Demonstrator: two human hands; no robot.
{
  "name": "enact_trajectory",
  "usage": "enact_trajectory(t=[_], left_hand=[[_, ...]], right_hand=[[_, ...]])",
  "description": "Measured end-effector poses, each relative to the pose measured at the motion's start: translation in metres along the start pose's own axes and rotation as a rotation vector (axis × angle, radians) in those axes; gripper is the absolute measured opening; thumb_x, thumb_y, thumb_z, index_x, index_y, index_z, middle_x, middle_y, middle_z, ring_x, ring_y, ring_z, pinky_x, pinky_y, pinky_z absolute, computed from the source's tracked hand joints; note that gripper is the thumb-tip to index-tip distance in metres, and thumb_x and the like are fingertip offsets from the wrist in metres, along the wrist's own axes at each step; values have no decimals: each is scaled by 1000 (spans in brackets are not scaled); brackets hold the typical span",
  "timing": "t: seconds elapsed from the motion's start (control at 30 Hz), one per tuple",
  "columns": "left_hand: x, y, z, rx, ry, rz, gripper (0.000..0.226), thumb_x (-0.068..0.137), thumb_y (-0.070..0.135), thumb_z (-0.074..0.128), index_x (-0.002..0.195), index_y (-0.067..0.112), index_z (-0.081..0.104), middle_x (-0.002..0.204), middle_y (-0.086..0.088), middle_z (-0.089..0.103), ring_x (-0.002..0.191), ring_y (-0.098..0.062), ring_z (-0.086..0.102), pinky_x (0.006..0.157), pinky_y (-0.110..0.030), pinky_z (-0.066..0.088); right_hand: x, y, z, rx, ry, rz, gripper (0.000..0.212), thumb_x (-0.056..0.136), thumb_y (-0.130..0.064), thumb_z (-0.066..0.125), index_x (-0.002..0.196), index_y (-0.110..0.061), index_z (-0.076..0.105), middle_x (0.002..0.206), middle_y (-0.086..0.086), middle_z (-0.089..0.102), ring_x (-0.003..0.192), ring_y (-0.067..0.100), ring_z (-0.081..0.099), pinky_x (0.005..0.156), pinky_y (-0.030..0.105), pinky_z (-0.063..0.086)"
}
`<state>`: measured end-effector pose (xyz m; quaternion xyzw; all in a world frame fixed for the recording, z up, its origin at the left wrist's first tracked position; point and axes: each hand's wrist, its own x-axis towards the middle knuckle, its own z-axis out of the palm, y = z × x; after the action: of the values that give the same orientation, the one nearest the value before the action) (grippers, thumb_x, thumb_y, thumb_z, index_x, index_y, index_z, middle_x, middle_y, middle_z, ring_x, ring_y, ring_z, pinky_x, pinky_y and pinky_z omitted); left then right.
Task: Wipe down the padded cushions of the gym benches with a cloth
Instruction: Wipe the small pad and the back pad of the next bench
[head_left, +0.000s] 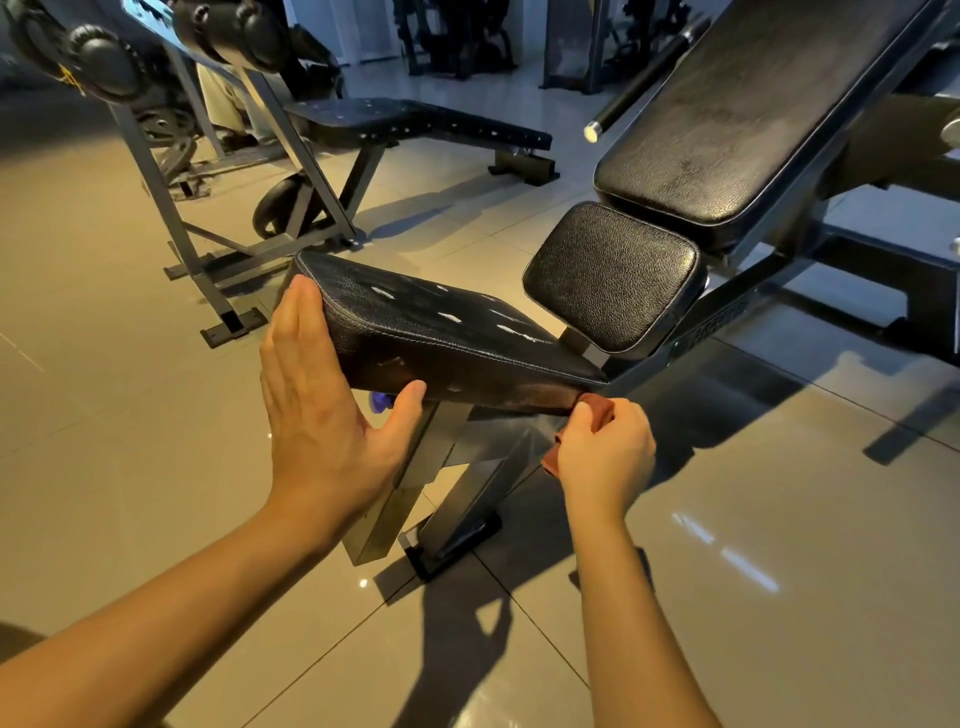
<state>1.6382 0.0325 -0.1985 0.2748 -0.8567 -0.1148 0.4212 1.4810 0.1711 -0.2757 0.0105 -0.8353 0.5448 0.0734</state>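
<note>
A worn black seat cushion (441, 332) with several torn white patches tilts up at the middle of the view. My left hand (322, 400) lies flat with straight fingers against its left end, thumb under the front edge. My right hand (605, 452) grips a reddish-brown cloth (597, 408) and presses it to the cushion's front right lower edge. Behind sit a small square pad (613, 275) and the long inclined back pad (753, 114) of the same bench.
The bench's steel post and foot (457, 525) stand on glossy floor tiles. A flat black bench (415, 124) stands behind, with a grey machine frame (218, 249) and roller pads (104, 62) at left. A bar end (592, 132) juts near the back pad.
</note>
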Motion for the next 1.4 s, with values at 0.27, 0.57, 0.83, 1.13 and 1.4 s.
enact_trajectory(t=[0.27, 0.57, 0.83, 1.13, 1.4], left_hand=[[0, 3, 1, -14, 4, -2, 107, 83, 38, 79, 161, 6, 13, 165, -13, 20, 151, -28, 21, 122, -53, 26], [0, 0, -4, -1, -22, 10, 103, 86, 37, 74, 162, 9, 11, 167, -10, 18, 152, -28, 21, 122, -54, 26], [1, -3, -8, -26, -43, 13, 96, 88, 38, 63, 162, 12, 9, 167, -7, 18, 152, -23, 19, 123, -51, 25], [0, -2, -8, -21, -38, 33, 94, 88, 38, 61, 162, 10, 10, 166, -10, 19, 152, -26, 20, 123, -52, 25], [0, -2, -6, -35, -35, 15, 94, 88, 37, 60, 162, 10, 9, 166, -10, 18, 152, -25, 20, 125, -49, 22]], right_hand=[[-60, -40, 7, 139, -119, -336, 11, 98, -26, 61, 87, -28, 59, 87, -12, 55, 79, 4, 55, 63, 23, 47], [-64, -54, 4, 192, -123, -266, 17, 97, -21, 64, 81, -24, 58, 81, -11, 53, 76, 5, 54, 60, 14, 39], [-51, -35, 11, 141, -42, -198, 21, 96, -22, 64, 78, -22, 53, 78, -8, 52, 69, 6, 52, 59, 26, 39], [-77, -61, 10, 130, -107, -478, 13, 96, -30, 62, 87, -23, 56, 83, -10, 52, 72, 6, 51, 59, 18, 40], [-69, -60, 8, 101, -111, -343, 14, 95, -26, 63, 83, -24, 55, 82, -9, 50, 73, 6, 49, 61, 18, 36]])
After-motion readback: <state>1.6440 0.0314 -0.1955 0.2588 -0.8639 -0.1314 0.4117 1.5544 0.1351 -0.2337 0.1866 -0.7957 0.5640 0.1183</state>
